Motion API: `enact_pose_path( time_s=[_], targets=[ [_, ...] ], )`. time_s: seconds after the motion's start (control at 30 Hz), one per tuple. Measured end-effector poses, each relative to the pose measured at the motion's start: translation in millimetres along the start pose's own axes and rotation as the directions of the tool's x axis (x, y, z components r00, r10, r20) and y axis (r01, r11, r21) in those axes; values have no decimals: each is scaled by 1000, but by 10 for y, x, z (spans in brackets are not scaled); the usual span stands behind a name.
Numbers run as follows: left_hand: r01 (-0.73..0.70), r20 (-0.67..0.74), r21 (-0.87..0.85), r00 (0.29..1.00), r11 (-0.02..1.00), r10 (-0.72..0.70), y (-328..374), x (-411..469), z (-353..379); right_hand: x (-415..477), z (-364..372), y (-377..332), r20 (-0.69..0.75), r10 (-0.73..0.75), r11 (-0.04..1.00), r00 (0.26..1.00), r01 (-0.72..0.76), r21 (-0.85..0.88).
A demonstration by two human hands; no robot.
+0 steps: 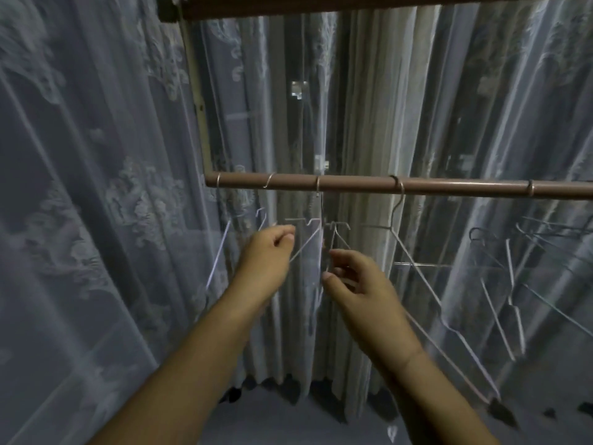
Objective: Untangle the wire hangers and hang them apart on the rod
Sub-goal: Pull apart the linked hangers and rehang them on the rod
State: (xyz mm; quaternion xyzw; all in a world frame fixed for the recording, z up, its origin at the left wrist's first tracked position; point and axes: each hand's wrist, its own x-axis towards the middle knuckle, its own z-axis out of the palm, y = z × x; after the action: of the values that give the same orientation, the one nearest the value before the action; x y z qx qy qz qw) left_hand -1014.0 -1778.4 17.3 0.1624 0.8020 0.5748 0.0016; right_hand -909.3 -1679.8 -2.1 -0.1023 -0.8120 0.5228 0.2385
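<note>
Under the brown rod (353, 184), near its middle, a small knot of wire hangers (333, 224) dangles from 1 hook, their thin wires crossing one another. The right hand (353, 277) reaches up into this knot, and its thumb and fingertips pinch a wire that drops from it. The left hand (269, 248) is just beside it with fingers curled and thumb against the forefinger. A slanting wire (306, 245) meets the edge of that hand, but I cannot tell whether the hand really grips it. Further right, a single hanger (417, 271) hangs from its own hook, turned edge-on. Beyond it, another bunch of hangers (510, 274) overlaps near the rod's far end. About 5 hooks show along the rod. Pale lace curtains (96, 187) hang behind and to the left, down to the floor (288, 422).
</note>
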Motion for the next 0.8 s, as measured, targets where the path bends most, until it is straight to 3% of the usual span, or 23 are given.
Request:
enact_pose_path(
  time_s=[0.13, 0.27, 0.4, 0.6, 0.8],
  targets=[
    [126, 153, -142, 983, 982, -104, -43, 134, 143, 192, 389, 231, -122, 95, 988, 988, -109, -111],
    [215, 249, -232, 956, 949, -155, 5, 247, 323, 235, 461, 345, -141, 165, 985, 976, -171, -28],
    [253, 236, -325, 955, 911, -181, 30, 315, 382, 314, 463, 394, -177, 116, 991, 977, -103, 82],
    [248, 168, -386, 966, 888, -196, 135, 517, 501, 601, 392, 340, -236, 86, 996, 968, -77, 48],
    [270, 136, -391, 962, 880, -235, 141, 500, 601, 676, 258, 457, -181, 108, 993, 978, -96, 76]
  ],
)
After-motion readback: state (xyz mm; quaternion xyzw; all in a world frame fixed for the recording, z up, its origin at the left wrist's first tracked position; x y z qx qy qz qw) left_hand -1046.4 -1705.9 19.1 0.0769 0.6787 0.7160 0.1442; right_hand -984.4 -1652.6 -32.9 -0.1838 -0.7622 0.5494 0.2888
